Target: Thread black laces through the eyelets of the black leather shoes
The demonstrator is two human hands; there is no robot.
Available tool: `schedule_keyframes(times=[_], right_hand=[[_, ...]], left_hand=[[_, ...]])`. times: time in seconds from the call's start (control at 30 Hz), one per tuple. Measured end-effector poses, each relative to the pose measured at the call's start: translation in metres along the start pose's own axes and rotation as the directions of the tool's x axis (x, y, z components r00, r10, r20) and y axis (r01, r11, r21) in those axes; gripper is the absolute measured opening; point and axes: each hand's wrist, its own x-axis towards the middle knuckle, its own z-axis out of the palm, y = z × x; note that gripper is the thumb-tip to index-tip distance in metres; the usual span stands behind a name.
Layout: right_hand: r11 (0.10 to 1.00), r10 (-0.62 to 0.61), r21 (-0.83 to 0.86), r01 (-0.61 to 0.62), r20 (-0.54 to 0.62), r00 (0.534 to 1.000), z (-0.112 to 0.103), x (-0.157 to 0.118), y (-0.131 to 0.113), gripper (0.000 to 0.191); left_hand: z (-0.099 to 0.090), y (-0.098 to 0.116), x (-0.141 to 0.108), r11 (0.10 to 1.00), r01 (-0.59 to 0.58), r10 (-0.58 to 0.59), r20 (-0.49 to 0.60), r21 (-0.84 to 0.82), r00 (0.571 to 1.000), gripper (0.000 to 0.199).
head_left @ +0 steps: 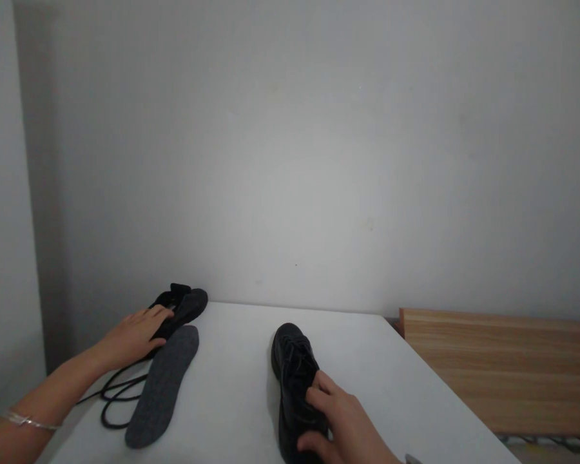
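At the far left of the table lies a black shoe (pixel 192 305) with its tongue sticking up, and my left hand (pixel 140 330) is closed over its heel end. In front of that shoe rests a grey insole (pixel 162 386), with a loose black shoelace (pixel 113 393) looped on its left. A second black shoe (pixel 292 361), its laces threaded, stands near the middle with the toe pointing away from me. My right hand (pixel 341 419) grips it around the opening, thumb on the near side. The inside of this shoe is mostly hidden.
The white table (pixel 236 361) reaches back to a grey wall (pixel 290 161). Beyond its right edge is a lower wood-grain surface (pixel 502 374). A small grey object (pixel 412 459) shows at the bottom edge, too cut off to name.
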Motion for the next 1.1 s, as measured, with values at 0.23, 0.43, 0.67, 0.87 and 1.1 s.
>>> schedule_keyframes(times=[0.23,0.43,0.67,0.87,1.1], right_hand=[[0.99,0.061,0.134,-0.031,-0.229,0.971,-0.035,-0.011,0.042,0.009],[0.995,0.094,0.011,-0.097,-0.377,0.922,-0.071,0.0,0.14,0.01],[0.986,0.137,-0.016,-0.165,-0.48,0.866,-0.085,0.01,0.248,0.016],[0.979,0.178,-0.004,-0.205,-0.483,0.857,-0.091,0.006,0.271,0.026],[0.948,0.113,-0.154,-0.278,-0.655,0.747,-0.086,0.01,0.235,0.035]], left_hand=[[-0.007,-0.027,0.008,0.961,0.11,-0.145,0.124,0.255,0.982,0.038],[0.003,-0.055,0.017,0.993,0.061,-0.082,0.222,0.098,0.972,0.04],[-0.007,-0.037,0.023,0.987,-0.063,0.058,0.042,0.149,0.997,0.025],[-0.033,0.012,0.03,0.965,-0.189,0.212,-0.122,0.182,0.97,0.023],[-0.047,0.117,0.005,0.978,-0.208,0.203,-0.187,-0.007,0.961,0.024]])
